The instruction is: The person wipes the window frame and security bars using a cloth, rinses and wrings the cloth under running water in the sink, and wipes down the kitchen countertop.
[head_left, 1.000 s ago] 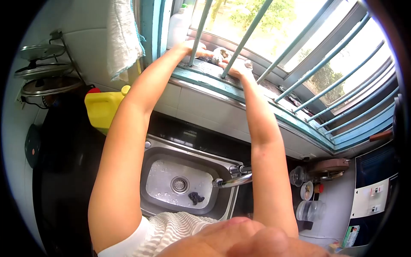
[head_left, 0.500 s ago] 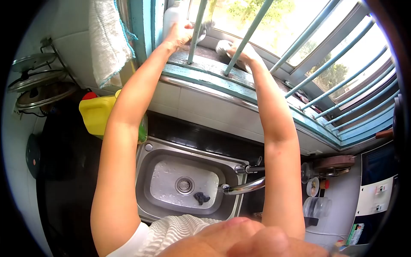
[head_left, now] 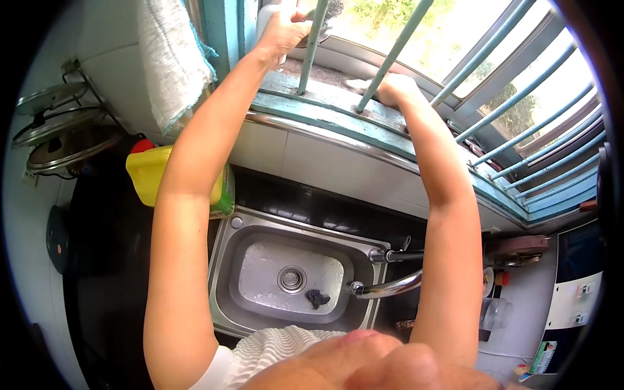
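Note:
Both my arms reach over the sink to the window ledge [head_left: 328,78], through the blue window bars [head_left: 393,55]. My left hand [head_left: 283,36] is closed beside a white bottle [head_left: 265,19] at the ledge's left end. A dark, rough-textured thing [head_left: 333,9] shows just past its fingers, partly behind a bar; what the hand grips is hidden. My right hand [head_left: 395,90] is curled low on the ledge behind another bar. A small whitish thing [head_left: 356,84] lies at its fingers, too covered to name.
Below is a steel sink [head_left: 224,305] with a dark wet clump [head_left: 317,298] near the drain and a chrome tap [head_left: 390,285]. A yellow jug [head_left: 144,172] stands left, under a hanging white towel [head_left: 170,62]. Pot lids [head_left: 62,123] sit in a wall rack.
My left hand has risen slightly with the dark rough thing beside it. My right hand has shifted right along the ledge. The whole view has moved a little.

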`<state>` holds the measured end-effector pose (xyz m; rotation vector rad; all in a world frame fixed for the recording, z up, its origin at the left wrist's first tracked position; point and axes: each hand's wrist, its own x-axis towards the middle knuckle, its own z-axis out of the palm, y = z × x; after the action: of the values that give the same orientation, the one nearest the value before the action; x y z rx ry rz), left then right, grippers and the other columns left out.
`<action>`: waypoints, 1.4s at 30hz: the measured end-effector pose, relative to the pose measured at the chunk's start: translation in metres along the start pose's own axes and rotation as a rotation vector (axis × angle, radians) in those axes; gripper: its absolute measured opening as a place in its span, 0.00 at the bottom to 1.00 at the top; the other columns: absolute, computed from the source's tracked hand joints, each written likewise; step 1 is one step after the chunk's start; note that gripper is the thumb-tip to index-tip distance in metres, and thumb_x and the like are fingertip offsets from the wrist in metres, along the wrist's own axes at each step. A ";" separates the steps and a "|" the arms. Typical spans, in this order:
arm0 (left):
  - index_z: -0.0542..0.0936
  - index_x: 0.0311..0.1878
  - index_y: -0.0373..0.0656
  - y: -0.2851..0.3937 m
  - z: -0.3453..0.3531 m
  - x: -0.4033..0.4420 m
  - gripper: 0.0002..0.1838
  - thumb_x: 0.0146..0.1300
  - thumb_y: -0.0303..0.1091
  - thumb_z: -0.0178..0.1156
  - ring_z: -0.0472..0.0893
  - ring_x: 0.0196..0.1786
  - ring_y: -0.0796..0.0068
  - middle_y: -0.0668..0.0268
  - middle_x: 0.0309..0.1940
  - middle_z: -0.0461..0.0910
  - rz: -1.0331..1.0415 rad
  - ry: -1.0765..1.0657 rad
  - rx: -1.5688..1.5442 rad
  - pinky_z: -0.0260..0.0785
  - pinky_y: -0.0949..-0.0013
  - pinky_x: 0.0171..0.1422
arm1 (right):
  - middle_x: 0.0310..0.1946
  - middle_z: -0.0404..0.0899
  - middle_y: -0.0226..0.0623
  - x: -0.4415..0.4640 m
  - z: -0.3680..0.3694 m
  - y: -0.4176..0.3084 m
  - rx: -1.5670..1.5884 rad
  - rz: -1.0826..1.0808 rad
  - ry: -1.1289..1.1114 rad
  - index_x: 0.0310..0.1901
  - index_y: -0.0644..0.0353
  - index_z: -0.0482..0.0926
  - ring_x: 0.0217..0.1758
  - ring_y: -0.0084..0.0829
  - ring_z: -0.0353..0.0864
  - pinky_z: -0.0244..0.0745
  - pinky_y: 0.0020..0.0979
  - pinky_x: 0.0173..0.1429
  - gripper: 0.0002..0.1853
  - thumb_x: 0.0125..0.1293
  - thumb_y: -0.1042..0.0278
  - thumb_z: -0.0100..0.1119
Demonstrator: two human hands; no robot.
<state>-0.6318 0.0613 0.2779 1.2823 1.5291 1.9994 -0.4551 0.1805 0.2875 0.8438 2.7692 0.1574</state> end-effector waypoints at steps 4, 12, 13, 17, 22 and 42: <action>0.74 0.30 0.41 -0.007 -0.001 0.006 0.08 0.50 0.33 0.62 0.67 0.23 0.85 0.72 0.21 0.70 -0.026 -0.066 0.062 0.59 0.79 0.25 | 0.57 0.65 0.29 0.088 0.056 0.060 -0.108 0.343 -0.252 0.55 0.20 0.63 0.58 0.32 0.67 0.62 0.31 0.58 0.24 0.63 0.67 0.38; 0.75 0.35 0.35 -0.036 0.031 0.020 0.15 0.50 0.37 0.61 0.70 0.32 0.79 0.66 0.28 0.74 -0.028 -0.139 0.245 0.63 0.74 0.37 | 0.48 0.71 0.44 0.014 0.006 0.016 0.132 -0.044 -0.156 0.56 0.53 0.66 0.48 0.37 0.72 0.68 0.36 0.49 0.22 0.59 0.59 0.44; 0.75 0.35 0.36 -0.041 0.032 0.023 0.16 0.49 0.39 0.61 0.70 0.34 0.78 0.66 0.28 0.73 -0.079 -0.205 0.239 0.63 0.73 0.37 | 0.51 0.69 0.42 0.017 0.010 0.021 0.173 0.063 -0.153 0.56 0.53 0.66 0.52 0.36 0.71 0.66 0.37 0.53 0.24 0.59 0.54 0.46; 0.73 0.28 0.40 -0.051 0.034 0.024 0.12 0.46 0.36 0.64 0.68 0.32 0.79 0.69 0.26 0.70 -0.095 -0.283 0.362 0.62 0.74 0.36 | 0.49 0.74 0.34 0.020 0.009 0.023 -0.181 0.447 -0.084 0.49 0.53 0.75 0.53 0.38 0.71 0.67 0.48 0.50 0.25 0.54 0.45 0.53; 0.74 0.33 0.41 -0.048 0.045 0.023 0.13 0.50 0.39 0.62 0.70 0.35 0.80 0.67 0.31 0.73 -0.211 -0.456 0.108 0.65 0.73 0.42 | 0.41 0.78 0.35 0.001 -0.016 0.022 -0.249 0.201 0.179 0.41 0.54 0.79 0.42 0.35 0.77 0.73 0.45 0.38 0.13 0.57 0.63 0.48; 0.78 0.42 0.43 -0.073 0.037 0.030 0.14 0.54 0.30 0.48 0.75 0.46 0.59 0.58 0.41 0.77 0.312 -0.734 1.126 0.65 0.66 0.51 | 0.35 0.72 0.41 -0.111 -0.013 0.016 -0.496 -0.327 0.775 0.33 0.65 0.74 0.44 0.36 0.71 0.64 0.33 0.49 0.10 0.47 0.75 0.51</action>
<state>-0.6371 0.1323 0.2281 2.3759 2.1070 0.4240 -0.3605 0.1305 0.3249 0.2024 3.2313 1.2787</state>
